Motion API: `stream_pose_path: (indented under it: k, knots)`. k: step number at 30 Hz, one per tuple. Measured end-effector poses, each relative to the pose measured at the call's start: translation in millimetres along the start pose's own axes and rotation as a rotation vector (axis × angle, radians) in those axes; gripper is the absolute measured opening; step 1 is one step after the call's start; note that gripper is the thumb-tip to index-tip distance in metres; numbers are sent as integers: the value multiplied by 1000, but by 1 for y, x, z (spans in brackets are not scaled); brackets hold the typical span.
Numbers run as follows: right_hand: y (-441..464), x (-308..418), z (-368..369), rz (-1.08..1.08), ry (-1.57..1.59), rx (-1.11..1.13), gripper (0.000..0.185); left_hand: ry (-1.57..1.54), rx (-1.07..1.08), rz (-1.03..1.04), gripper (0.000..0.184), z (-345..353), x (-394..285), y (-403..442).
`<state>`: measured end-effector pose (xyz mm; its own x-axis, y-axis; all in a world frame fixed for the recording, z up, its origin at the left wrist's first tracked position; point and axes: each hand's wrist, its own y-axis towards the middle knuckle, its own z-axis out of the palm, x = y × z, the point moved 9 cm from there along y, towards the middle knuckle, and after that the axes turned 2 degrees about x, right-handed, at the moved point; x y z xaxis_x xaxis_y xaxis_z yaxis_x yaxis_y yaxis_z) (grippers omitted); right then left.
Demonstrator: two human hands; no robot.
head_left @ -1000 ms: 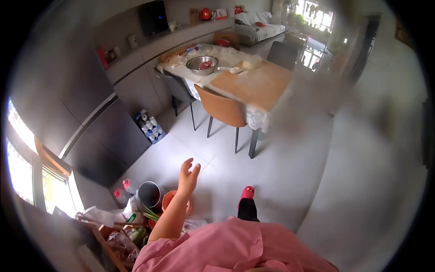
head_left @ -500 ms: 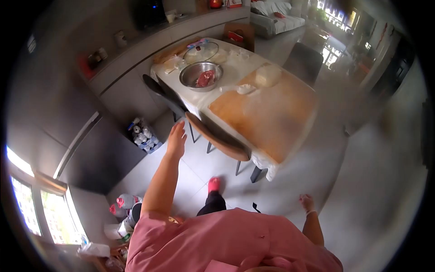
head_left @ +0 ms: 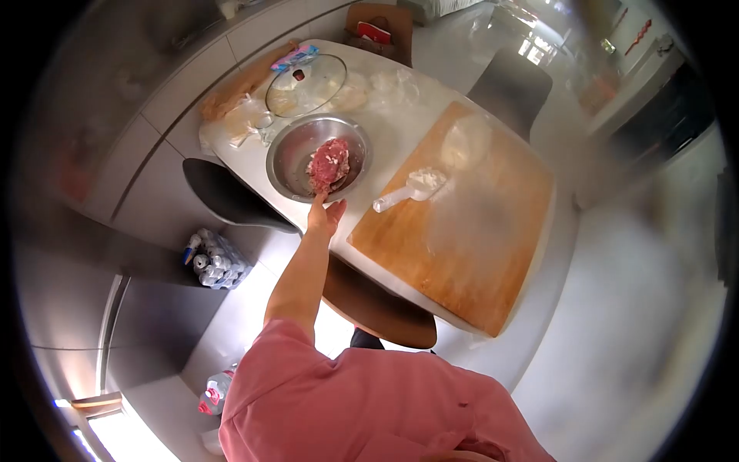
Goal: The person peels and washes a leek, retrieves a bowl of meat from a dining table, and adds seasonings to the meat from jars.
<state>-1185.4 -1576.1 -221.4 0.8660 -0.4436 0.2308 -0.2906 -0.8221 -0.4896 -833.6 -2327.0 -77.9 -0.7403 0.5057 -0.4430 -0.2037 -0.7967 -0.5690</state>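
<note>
My left hand (head_left: pixel 326 214) reaches forward to the near rim of a steel bowl (head_left: pixel 280 165), its fingers apart and some of them overlapping the rim. Whether they touch the metal I cannot tell. Inside the bowl lies a lump of red raw minced meat (head_left: pixel 331 160) with pale bits around it. To the right, a scoop (head_left: pixel 395 199) heaped with white flour rests on a wooden board (head_left: pixel 431 235). A pale mound of what looks like dough (head_left: pixel 466 142) sits farther back on that board. My right hand is out of view.
A glass lid (head_left: pixel 323 77) and plastic bags (head_left: pixel 248 119) lie behind the bowl. One chair (head_left: pixel 377 304) is tucked at the near table edge, a dark chair (head_left: pixel 231 196) stands left, and another chair (head_left: pixel 512 88) is at the far right. Packed bottles (head_left: pixel 217 260) stand on the floor.
I have come closer to the table, and my left hand has moved from beside the chair up to the bowl's rim. My right hand has left the view.
</note>
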Motion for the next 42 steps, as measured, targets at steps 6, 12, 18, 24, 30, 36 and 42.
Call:
stream_pose_path:
  k: [6,12,18,24,30,36,42]
  knots:
    - [44,41,-71,-12,138,41,16,22,-128,166,22,36,-27,-15]
    - [80,24,-163,498,919,-175,26,-83,-140,151,14,34,-38,-53]
    - [94,29,-314,182,928,-684,17,-75,2,213,10,-4,-53,-200]
    - [162,160,-441,-361,850,-572,20,-100,-382,491,7,-70,25,-464]
    - [154,351,-406,-1026,589,-119,22,-149,-784,668,9,-197,179,-686]
    - [-27,479,-254,-1406,488,395,19,-926,-1019,1013,7,-247,365,-857]
    - [-286,462,-89,-1916,-19,755,15,-1120,-1361,1128,4,-263,551,-980]
